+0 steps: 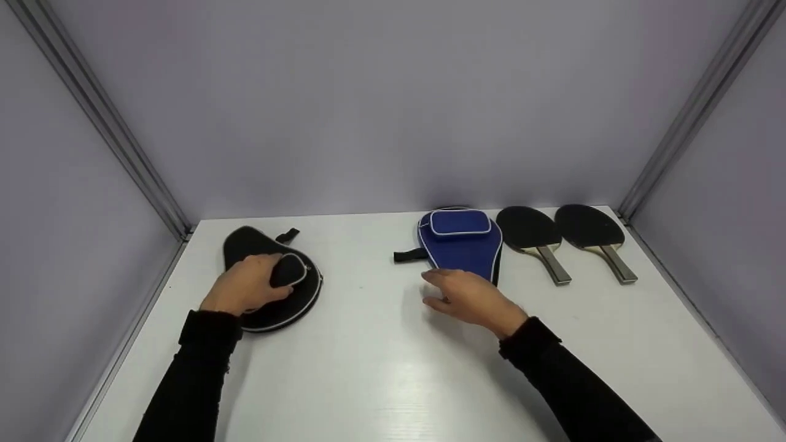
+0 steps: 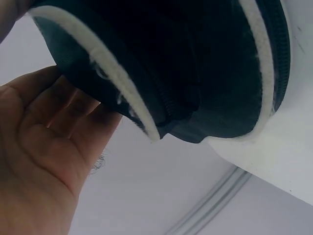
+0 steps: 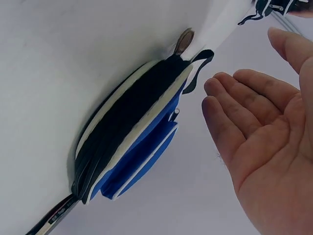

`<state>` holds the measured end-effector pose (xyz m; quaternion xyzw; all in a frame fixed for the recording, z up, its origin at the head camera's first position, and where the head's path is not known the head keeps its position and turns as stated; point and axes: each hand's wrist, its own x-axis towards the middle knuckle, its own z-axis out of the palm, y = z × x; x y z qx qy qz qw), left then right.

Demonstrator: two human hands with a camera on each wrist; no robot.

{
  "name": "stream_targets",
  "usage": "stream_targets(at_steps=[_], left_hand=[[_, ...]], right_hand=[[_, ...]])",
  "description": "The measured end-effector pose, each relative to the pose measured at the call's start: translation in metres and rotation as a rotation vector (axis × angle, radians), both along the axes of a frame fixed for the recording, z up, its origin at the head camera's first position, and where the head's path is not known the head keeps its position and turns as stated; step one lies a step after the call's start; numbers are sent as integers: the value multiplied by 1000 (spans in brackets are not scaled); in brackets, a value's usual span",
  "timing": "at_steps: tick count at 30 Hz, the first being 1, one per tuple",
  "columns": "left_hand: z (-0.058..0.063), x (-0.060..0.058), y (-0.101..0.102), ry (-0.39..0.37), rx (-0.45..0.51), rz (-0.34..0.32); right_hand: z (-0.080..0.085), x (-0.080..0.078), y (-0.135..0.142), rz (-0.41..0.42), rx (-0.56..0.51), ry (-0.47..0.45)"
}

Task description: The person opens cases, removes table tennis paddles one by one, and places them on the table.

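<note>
My left hand (image 1: 245,285) lies over a black table tennis bat case (image 1: 244,241) with white piping, at the left of the table. Its thumb and fingers pinch the raised small pocket (image 1: 288,271) of that case; the left wrist view shows the fingers against the pocket (image 2: 73,54) from close by. My right hand (image 1: 473,298) hovers at the lower end of a blue bat case (image 1: 470,247), its fingers extended and holding nothing. From the right wrist view, the open palm (image 3: 269,132) is apart from the blue case (image 3: 146,164).
Two black table tennis bats, a nearer-to-middle bat (image 1: 528,227) and a right-hand bat (image 1: 588,225), lie beside the blue case with handles toward me. Short black straps stick out from both cases. Grey walls enclose the white table (image 1: 362,368) at the back and sides.
</note>
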<state>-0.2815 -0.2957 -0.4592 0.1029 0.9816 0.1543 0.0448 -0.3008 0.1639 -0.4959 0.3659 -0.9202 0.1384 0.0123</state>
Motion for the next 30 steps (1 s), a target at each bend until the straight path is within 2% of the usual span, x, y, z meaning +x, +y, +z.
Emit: stream_targets(at_steps=[8, 15, 30], left_hand=[[-3, 5, 23, -16, 9, 13], [-3, 13, 40, -12, 11, 15], [-10, 22, 67, 45, 53, -7]], right_hand=[[-5, 2, -21, 70, -11, 41], [-10, 4, -39, 79, -30, 48], [-12, -1, -72, 87, -95, -13]])
